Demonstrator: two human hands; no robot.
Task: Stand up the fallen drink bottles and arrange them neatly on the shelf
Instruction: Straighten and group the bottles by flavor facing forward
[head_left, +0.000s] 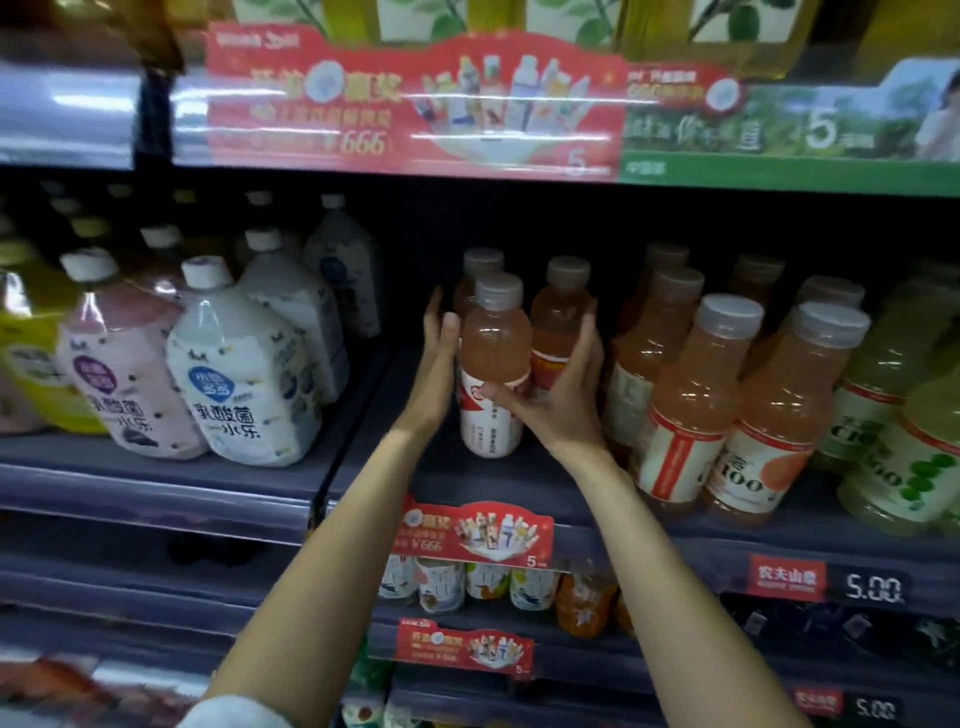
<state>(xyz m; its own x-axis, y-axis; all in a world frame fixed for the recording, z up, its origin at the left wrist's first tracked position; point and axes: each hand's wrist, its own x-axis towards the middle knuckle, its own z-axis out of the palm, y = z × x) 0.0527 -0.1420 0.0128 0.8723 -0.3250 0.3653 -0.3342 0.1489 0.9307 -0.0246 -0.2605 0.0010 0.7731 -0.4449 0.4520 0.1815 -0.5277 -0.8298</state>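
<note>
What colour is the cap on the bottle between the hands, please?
Translucent grey cap on the bottle, head view.

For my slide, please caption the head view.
Both hands, left hand and right hand, steady an upright pink drink bottle on the shelf.

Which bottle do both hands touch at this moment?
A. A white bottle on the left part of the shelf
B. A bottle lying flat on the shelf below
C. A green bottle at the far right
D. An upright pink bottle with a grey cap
D: the left hand lies open against the side of the upright pink bottle and the right hand curls round its label.
</note>
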